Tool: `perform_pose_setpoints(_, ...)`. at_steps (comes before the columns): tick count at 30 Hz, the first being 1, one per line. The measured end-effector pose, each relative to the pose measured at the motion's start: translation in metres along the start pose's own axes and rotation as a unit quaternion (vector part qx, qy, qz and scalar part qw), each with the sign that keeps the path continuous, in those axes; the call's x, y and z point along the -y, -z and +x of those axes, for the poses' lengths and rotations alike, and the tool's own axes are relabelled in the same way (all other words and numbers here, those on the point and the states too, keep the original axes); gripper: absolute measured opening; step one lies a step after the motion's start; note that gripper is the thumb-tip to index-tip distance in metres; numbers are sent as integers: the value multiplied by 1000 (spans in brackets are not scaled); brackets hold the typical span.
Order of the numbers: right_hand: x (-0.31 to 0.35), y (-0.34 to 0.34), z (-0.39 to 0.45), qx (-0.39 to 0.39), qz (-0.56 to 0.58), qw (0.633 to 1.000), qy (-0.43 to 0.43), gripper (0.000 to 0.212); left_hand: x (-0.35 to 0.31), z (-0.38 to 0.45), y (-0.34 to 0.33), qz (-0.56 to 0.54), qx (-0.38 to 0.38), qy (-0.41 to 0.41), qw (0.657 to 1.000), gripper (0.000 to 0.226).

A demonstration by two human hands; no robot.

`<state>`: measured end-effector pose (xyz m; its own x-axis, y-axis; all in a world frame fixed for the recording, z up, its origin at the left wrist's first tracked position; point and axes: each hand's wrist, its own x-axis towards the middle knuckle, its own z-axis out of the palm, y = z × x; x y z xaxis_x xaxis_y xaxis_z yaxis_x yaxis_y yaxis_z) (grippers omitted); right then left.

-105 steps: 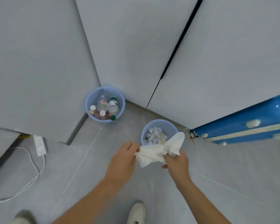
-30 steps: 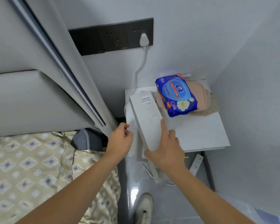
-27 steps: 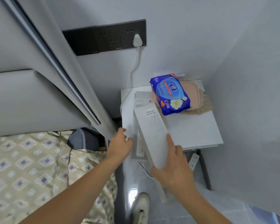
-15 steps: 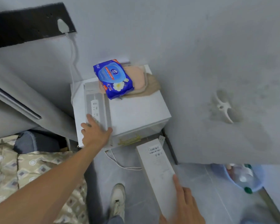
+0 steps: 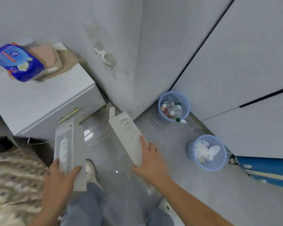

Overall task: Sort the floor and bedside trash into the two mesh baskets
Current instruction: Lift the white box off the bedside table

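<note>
My left hand grips a flat grey power-strip box by its near end, above my lap. In my right hand is a long white carton with a barcode label at its far end, held over the floor. Two blue mesh baskets stand on the floor to the right. The far basket holds bottles. The near basket holds crumpled white paper and lies right of the white carton.
A white bedside table at the left carries a blue wet-wipes pack on a pink lidded box. A white cable and power strip lie on the grey floor. Patterned bedding is at lower left, a blue suitcase at right, grey wardrobe doors behind.
My left hand has lifted the grey power-strip box off the bedside table. My view and both hands have swung right, bringing both baskets into sight.
</note>
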<state>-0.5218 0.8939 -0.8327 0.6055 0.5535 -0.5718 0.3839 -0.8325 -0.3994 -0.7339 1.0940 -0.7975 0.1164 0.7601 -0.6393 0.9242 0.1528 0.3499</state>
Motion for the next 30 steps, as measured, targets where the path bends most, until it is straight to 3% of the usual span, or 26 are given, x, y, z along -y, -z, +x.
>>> perform_pose_setpoints(3, -62, 8, -46, 24, 26, 996, -78, 120, -18, -52, -48, 44, 96, 28, 994, 114)
perform_pose_setpoints(6, -130, 10, -92, 36, 94, 977, -190, 119, -52, -97, -102, 83, 169, -15, 982, 119)
perform_pose_setpoints(11, -240, 9, -129, 6, 256, 907, -334, 114, -114, -129, -209, 139, 231, -113, 956, 110)
perform_pose_setpoints(14, -302, 6, -120, -44, 355, 846, -394, 95, -154, -142, -283, 173, 251, -202, 931, 95)
perform_pose_setpoints(18, -380, 1, -86, -84, 446, 784, -423, 79, -199, -144, -392, 231, 259, -289, 892, 78)
perform_pose_setpoints(20, -404, 3, -68, -96, 468, 772, -420, 76, -213, -139, -433, 247, 264, -301, 882, 81)
perform_pose_setpoints(25, -478, -9, -11, -139, 559, 696, -429, 85, -223, -131, -538, 236, 329, -261, 877, 101)
perform_pose_setpoints(30, -527, -36, 27, -108, 564, 696, -431, 79, -229, -116, -600, 226, 354, -220, 881, 86)
